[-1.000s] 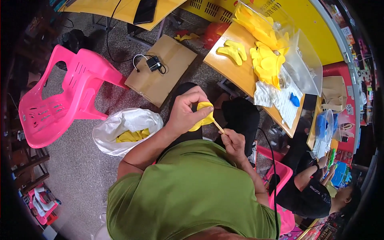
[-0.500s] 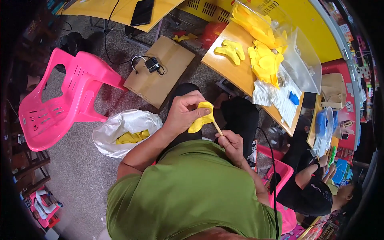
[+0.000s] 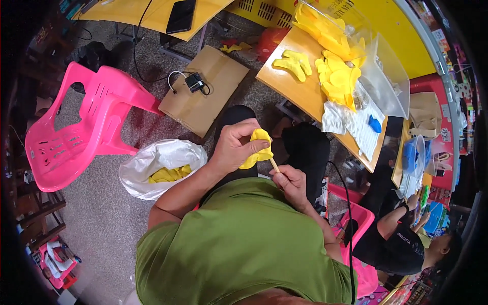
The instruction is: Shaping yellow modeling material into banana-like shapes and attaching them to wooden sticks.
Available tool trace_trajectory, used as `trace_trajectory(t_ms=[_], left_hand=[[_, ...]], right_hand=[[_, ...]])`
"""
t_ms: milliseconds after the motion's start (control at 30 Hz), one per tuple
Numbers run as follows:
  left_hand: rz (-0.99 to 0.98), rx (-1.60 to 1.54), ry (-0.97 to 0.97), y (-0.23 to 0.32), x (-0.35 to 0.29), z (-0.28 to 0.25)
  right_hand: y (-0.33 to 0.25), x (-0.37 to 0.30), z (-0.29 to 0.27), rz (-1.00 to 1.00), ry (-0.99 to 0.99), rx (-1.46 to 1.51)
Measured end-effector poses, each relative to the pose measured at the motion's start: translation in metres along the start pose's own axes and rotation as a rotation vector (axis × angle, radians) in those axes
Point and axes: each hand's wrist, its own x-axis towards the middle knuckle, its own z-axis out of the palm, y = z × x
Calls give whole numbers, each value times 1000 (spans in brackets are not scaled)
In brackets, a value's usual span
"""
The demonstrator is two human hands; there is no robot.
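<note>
My left hand (image 3: pixel 231 148) pinches a small yellow fabric piece (image 3: pixel 261 135) between thumb and fingers, above my lap. A thin wooden stick (image 3: pixel 275 165) runs from the lower right side of that piece to my right hand (image 3: pixel 292 184), whose thumb and fingers close on its near end. The stick's far end is hidden by the fabric, and I cannot tell how deep it reaches. Left of my lap, a white sack (image 3: pixel 137 173) stands open on the floor with several similar yellow pieces (image 3: pixel 170 174) inside.
A wooden table (image 3: pixel 284 43) at right holds yellow pieces (image 3: pixel 339 76), a clear plastic bin (image 3: pixel 394 84) and a blue piece (image 3: pixel 374 124). Flattened cardboard (image 3: pixel 213 84) with a charger (image 3: pixel 194 82) lies ahead. A pink chair (image 3: pixel 96 109) stands left; a co-worker (image 3: pixel 394 244) sits right.
My right hand has moved slightly left, closer to the yellow piece, and less of the stick shows between them. The yellow piece has turned a little in my left hand.
</note>
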Motion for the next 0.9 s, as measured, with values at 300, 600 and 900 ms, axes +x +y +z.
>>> trace_trajectory(t_ms=[300,600,900], left_hand=[[10,31,20,-2,-2,-3],[20,77,-28,0,-2,-4],[8,78,-12,12,4,-9]], right_hand=[[4,-3,-5,-6,-47,29],[-4,-1,-6,12,-56,5],[-16,0,-22,64,-76,-75]])
